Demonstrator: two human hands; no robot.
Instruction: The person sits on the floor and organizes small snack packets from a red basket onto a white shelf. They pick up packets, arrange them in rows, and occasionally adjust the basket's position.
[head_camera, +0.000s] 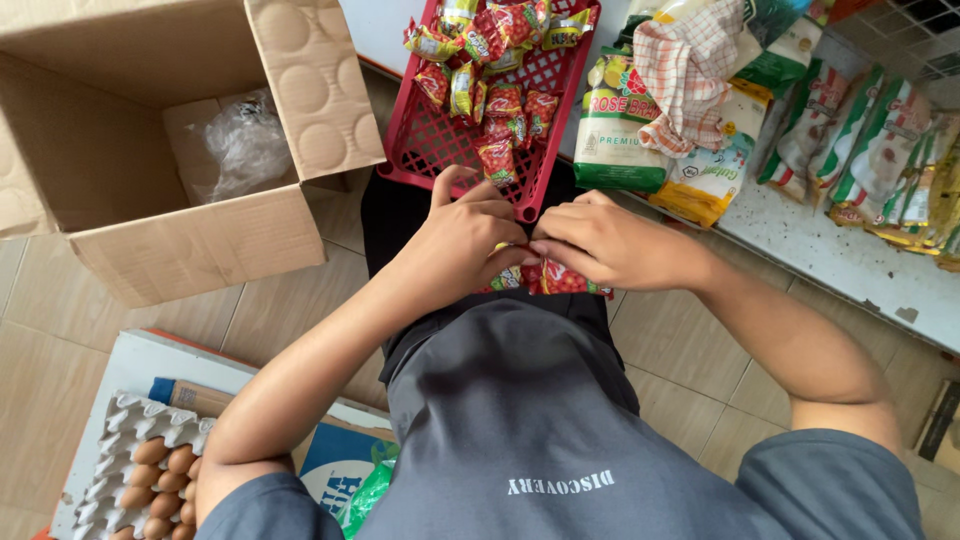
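My left hand and my right hand meet over my lap, fingertips touching. Together they hold a small bunch of red and green snack packets, partly hidden under the fingers. Just beyond the hands lies a red plastic crate tilted against my knees, with several of the same red snack packets piled at its far end and one packet near its front edge.
An open cardboard box with a clear plastic bag inside stands at the left on the tiled floor. A tray of brown eggs sits at lower left. Rice bags, a checked cloth and packets fill a shelf at right.
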